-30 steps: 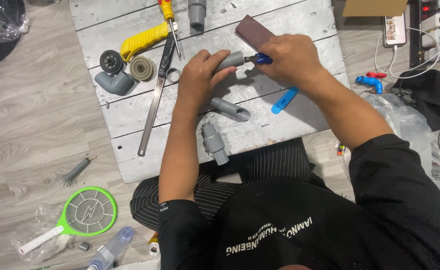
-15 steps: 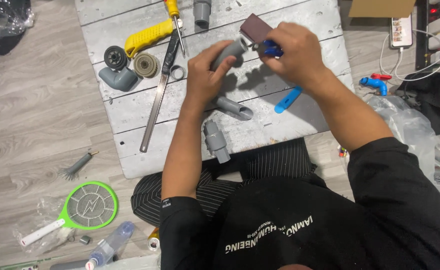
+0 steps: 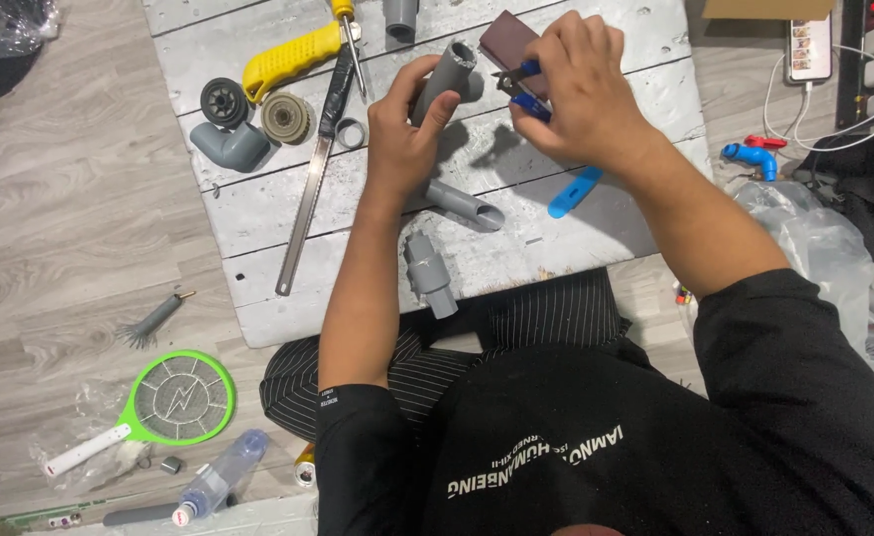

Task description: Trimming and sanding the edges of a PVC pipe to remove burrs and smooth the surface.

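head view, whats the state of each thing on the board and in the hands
left hand: closed around grey pipe, open end up
right hand: grips blue-handled tool beside the pipe mouth
hacksaw blade: flat on board
yellow handle: lying flat
grey elbow: loose on board
grey tee fitting: lying, unattached
grey coupling: lying near board edge
phone: plugged in

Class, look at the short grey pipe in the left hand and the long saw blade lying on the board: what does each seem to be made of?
Short grey pipe, gripped by the left hand: probably plastic, matte, with an evenly grey, thick wall at its open end. Long saw blade: likely steel, thin, flat and shiny, with a black wrapped grip. White board beneath: seemingly painted wooden planks, going by the seams and worn patches.
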